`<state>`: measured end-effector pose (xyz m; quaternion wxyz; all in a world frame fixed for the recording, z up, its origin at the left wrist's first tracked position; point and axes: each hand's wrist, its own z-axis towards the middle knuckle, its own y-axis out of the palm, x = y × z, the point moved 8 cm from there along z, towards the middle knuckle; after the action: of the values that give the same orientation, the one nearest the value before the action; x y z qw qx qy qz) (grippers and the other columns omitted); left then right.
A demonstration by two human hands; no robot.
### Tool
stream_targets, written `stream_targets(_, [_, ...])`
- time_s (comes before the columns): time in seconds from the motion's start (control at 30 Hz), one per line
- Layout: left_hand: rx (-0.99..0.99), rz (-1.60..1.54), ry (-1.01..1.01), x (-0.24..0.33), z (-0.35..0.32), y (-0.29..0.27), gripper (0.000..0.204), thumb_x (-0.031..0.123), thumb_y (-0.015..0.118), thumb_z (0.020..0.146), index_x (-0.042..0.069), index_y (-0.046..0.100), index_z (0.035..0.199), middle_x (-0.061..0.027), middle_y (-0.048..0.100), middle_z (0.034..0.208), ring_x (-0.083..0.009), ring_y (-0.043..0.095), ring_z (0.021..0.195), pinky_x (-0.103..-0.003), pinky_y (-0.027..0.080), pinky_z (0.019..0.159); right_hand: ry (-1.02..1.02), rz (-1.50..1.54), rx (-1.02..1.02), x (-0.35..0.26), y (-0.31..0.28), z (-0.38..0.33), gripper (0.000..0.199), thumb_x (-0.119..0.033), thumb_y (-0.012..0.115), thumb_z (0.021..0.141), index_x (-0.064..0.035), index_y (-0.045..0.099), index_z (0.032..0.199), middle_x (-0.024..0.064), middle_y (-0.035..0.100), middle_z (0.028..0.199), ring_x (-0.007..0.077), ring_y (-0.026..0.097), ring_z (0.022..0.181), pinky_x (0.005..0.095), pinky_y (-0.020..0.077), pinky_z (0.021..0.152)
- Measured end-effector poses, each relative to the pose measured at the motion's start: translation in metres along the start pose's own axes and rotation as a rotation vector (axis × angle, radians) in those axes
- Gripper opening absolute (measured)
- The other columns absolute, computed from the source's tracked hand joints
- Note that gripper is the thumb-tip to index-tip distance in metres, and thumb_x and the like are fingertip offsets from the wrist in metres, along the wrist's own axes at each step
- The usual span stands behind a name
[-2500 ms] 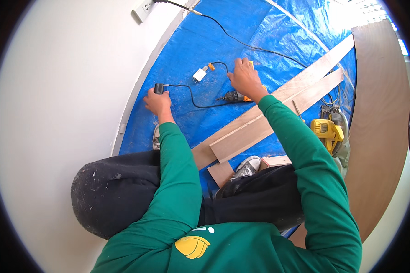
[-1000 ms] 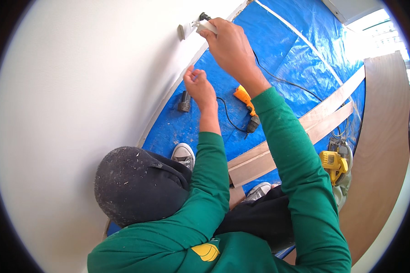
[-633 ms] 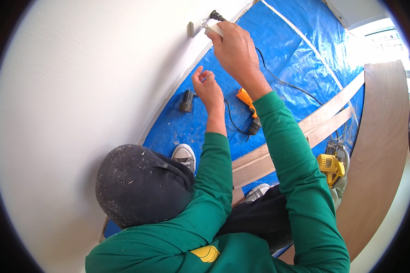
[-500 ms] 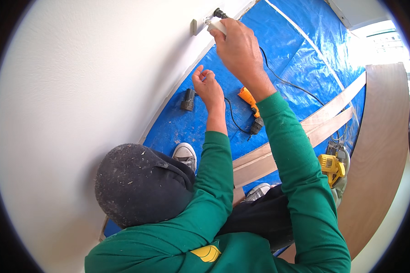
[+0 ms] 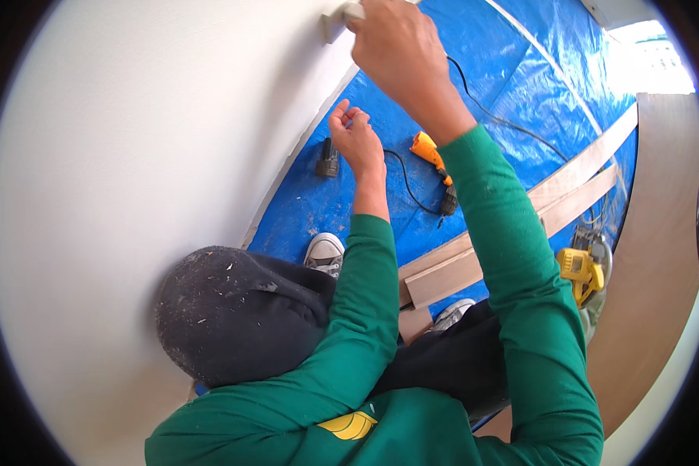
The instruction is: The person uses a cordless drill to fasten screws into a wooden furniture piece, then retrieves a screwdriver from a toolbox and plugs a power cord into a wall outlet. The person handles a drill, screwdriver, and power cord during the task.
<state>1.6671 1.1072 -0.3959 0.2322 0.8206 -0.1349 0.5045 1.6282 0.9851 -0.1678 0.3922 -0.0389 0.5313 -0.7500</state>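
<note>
My right hand point(image 5: 404, 50) is closed on a white plug point(image 5: 354, 12) at the top of the view. It holds the plug against a pale outlet box point(image 5: 334, 25) on the white wall; whether its prongs are inside is hidden. Lower down, my left hand point(image 5: 357, 144) hovers beside the wall above the blue sheet, palm turned up. Its fingers are loosely bent and apart, with nothing in them. A black battery-like block point(image 5: 328, 159) stands on the sheet just left of that hand. To its right lies an orange and black power tool point(image 5: 433, 155).
Blue plastic sheeting point(image 5: 489, 85) covers the floor along the wall point(image 5: 132, 155). Thin wooden planks point(image 5: 575, 179) cross it on the right. Beyond them are a yellow circular saw point(image 5: 579, 268) and a broad wooden panel point(image 5: 660, 233). A black cord point(image 5: 505, 122) runs over the sheet.
My right hand has moved up and brought the white plug against the outlet box; the plug's metal prongs and the black plug behind it no longer show. The view has shifted slightly.
</note>
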Motion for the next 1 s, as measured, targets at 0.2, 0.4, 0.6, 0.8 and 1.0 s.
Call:
stream_targets(0.2, [-0.068,-0.022,0.017,-0.003,-0.005,0.015,0.044,0.001,0.059,0.095,-0.001,0.058,0.139,-0.0057,0.059,0.111,-0.0146,0.06,0.089,-0.03,0.051,0.077,-0.043,-0.011,0.055,-0.007,0.008,0.001,0.019,-0.005,0.072,0.079,0.0055,0.069,0.095,0.0238,0.073,0.093,0.0382,0.079,0.087,0.044,0.0656,0.072])
stream_targets(0.4, [-0.015,-0.043,0.086,-0.024,-0.034,0.023,0.042,0.0,0.057,0.096,-0.002,0.058,0.137,-0.0083,0.058,0.112,-0.017,0.061,0.094,-0.033,0.053,0.083,0.027,0.051,-0.032,-0.004,-0.034,-0.009,0.025,-0.023,0.074,0.094,0.0018,0.073,0.095,0.0249,0.076,0.091,0.0386,0.078,0.086,0.0465,0.0631,0.078])
stream_targets(0.6, [0.076,0.011,-0.002,-0.071,-0.077,0.036,0.04,0.001,0.058,0.097,-0.002,0.059,0.137,-0.0094,0.059,0.113,-0.0192,0.06,0.098,-0.035,0.054,0.088,0.165,0.027,0.08,0.076,-0.103,-0.064,0.037,-0.039,0.071,0.099,-0.0029,0.075,0.102,0.0235,0.077,0.095,0.0442,0.075,0.089,0.0539,0.059,0.08])
stream_targets(0.8, [0.001,0.068,0.001,-0.095,-0.111,0.056,0.037,0.008,0.054,0.101,-0.005,0.06,0.135,-0.0104,0.062,0.11,-0.0206,0.061,0.099,-0.037,0.054,0.088,0.51,-0.137,-0.56,0.209,-0.028,-0.196,0.054,-0.05,0.076,0.09,0.0029,0.076,0.105,0.0317,0.076,0.107,0.0502,0.073,0.104,0.0566,0.0591,0.09])
stream_targets(1.0, [0.279,0.823,0.415,-0.031,-0.109,0.014,0.045,0.019,0.073,0.097,0.005,0.057,0.138,-0.0188,0.055,0.133,-0.0336,0.059,0.116,-0.05,0.049,0.096,0.737,-0.087,-0.881,0.249,0.011,-0.285,0.082,-0.061,0.075,0.089,0.0088,0.068,0.132,0.035,0.073,0.124,0.0475,0.072,0.119,0.054,0.0582,0.099])
